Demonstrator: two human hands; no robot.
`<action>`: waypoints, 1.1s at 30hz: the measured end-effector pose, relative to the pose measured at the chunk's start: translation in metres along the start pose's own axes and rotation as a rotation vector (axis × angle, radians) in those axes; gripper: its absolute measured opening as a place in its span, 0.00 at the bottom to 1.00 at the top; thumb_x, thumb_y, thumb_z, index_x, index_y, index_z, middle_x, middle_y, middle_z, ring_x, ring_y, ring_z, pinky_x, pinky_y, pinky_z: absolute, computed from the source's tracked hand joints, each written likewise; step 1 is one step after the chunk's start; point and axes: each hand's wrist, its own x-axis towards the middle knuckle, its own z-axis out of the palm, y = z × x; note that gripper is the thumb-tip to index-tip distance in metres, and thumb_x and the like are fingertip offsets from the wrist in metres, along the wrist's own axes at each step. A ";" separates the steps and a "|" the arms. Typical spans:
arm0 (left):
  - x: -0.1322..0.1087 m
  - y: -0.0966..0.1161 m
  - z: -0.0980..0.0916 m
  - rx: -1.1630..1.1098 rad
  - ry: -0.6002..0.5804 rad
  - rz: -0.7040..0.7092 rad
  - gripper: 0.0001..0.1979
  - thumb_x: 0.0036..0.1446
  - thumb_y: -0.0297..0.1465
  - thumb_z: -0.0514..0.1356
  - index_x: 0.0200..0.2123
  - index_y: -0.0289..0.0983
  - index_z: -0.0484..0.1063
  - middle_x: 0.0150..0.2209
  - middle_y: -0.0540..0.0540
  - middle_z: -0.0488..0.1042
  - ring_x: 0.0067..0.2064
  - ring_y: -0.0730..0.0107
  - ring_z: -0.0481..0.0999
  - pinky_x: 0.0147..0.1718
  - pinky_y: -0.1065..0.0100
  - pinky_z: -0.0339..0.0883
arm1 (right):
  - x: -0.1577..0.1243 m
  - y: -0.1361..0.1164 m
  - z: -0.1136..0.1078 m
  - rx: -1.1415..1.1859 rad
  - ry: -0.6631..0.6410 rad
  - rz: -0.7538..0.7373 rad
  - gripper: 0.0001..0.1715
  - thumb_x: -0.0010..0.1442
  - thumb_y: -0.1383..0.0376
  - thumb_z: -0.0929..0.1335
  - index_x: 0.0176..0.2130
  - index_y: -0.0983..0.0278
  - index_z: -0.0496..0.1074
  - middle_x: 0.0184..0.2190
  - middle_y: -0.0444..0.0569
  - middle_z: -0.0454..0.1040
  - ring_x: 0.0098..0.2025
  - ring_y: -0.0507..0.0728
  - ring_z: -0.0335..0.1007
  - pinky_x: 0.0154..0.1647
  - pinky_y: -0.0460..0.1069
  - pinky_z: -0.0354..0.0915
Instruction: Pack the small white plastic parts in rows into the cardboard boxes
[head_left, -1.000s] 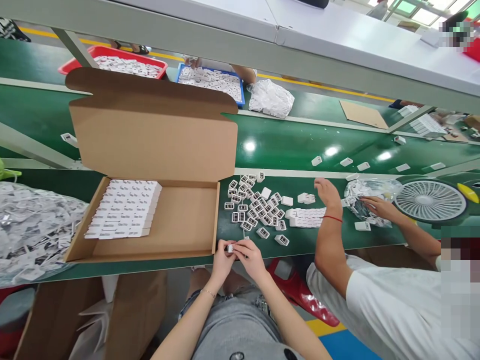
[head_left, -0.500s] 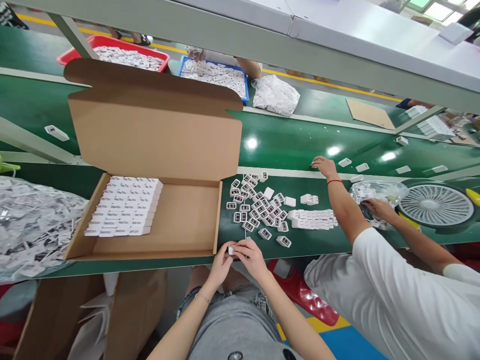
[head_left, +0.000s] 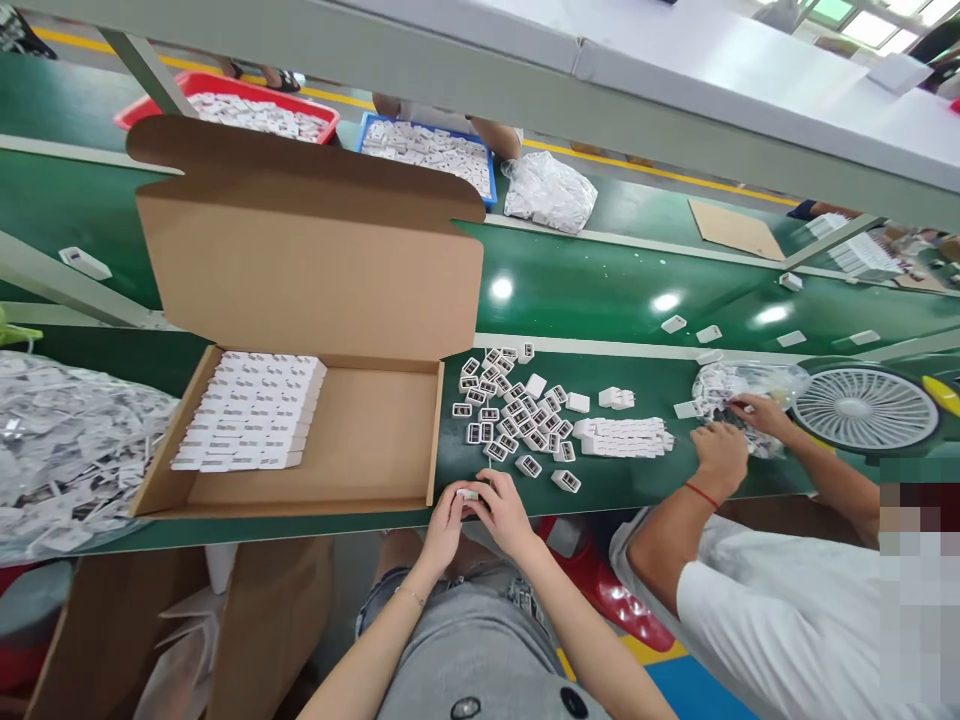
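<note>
At the near edge of the bench, my left hand and my right hand meet around a small white charger block. Fingertips of both hands pinch it and hide much of it. Just beyond them lies a loose group of white charger blocks, many showing dark ends with slots. To their right are closely set rows of similar white pieces. On my left stands an opened cardboard box; printed white blocks fill its left part in rows.
A big clear bag of white parts lies far left. At right, a co-worker's hands work by another bag, beside a round fan. Past the bench runs a green belt carrying scattered blocks; a metal shelf crosses above.
My right fingers have shifted slightly around the charger block, which both hands keep hold of. Blocks on the belt moved left. The co-worker's reaching hand came back from the belt, now by a white block.
</note>
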 end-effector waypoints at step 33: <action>0.034 0.077 0.054 1.431 -0.157 0.480 0.12 0.55 0.24 0.47 0.40 0.34 0.64 0.44 0.35 0.69 0.38 0.56 0.72 0.34 0.60 0.63 | -0.051 0.023 -0.032 1.320 0.532 0.789 0.20 0.50 0.56 0.69 0.39 0.67 0.72 0.37 0.55 0.75 0.36 0.56 0.73 0.39 0.53 0.69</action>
